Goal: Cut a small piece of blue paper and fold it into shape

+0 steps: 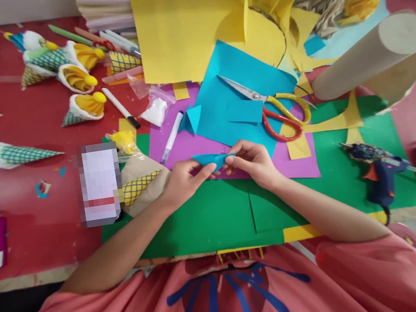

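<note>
A small folded piece of blue paper (214, 161) is stretched between my two hands, above the purple and green sheets. My left hand (190, 178) pinches its left part, thumb on top. At the other end, my right hand (251, 161) grips it between thumb and fingers. Just beyond lies a larger blue sheet (214, 92), with scissors (281, 108) with red and yellow handles resting on it. A loose blue strip (246, 112) and a folded blue triangle (192, 121) are nearby, next to a white marker (172, 137).
A glue gun (385, 176) lies at right, near a cardboard tube (365, 57). Yellow sheets (174, 36) are stacked at the back. Several patterned paper cones (23, 153) lie at left. A blurred white rectangular object (100, 180) sits beside my left forearm.
</note>
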A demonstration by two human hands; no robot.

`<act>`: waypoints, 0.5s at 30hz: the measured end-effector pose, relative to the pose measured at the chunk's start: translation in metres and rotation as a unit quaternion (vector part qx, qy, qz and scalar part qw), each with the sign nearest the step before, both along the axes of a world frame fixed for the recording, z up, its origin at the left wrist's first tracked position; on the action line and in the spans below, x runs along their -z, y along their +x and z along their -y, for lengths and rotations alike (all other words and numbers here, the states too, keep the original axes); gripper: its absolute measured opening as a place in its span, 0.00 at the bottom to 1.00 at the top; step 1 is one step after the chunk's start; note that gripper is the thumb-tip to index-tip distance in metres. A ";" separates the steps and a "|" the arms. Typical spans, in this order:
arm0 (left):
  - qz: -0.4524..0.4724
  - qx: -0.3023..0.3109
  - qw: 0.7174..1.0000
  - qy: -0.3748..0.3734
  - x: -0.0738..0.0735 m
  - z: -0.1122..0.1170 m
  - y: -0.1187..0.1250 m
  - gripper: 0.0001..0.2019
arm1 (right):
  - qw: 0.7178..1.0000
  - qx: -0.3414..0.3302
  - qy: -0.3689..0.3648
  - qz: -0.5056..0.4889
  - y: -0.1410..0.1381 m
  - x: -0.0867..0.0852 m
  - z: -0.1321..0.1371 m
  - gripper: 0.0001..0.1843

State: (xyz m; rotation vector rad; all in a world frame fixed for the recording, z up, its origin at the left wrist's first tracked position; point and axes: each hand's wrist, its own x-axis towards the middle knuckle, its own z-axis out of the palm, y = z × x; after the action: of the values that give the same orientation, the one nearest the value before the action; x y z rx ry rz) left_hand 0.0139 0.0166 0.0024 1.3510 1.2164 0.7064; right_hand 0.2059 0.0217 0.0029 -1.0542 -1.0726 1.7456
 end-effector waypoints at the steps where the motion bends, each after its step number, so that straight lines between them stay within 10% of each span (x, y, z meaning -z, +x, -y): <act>1: -0.010 0.020 1.000 -0.003 0.000 0.000 0.000 0.18 | 1.000 -0.004 0.000 -0.004 0.000 0.000 0.000 0.18; 15: -0.023 0.089 0.995 0.028 -0.001 0.000 -0.001 0.20 | 0.980 -0.125 0.111 0.104 0.006 0.002 0.001 0.14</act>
State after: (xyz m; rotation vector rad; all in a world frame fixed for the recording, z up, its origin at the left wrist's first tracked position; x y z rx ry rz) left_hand 0.0132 0.0167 0.0034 1.5092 1.1033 0.5894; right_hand 0.2116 0.0210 0.0009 -1.0092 -1.5512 1.6836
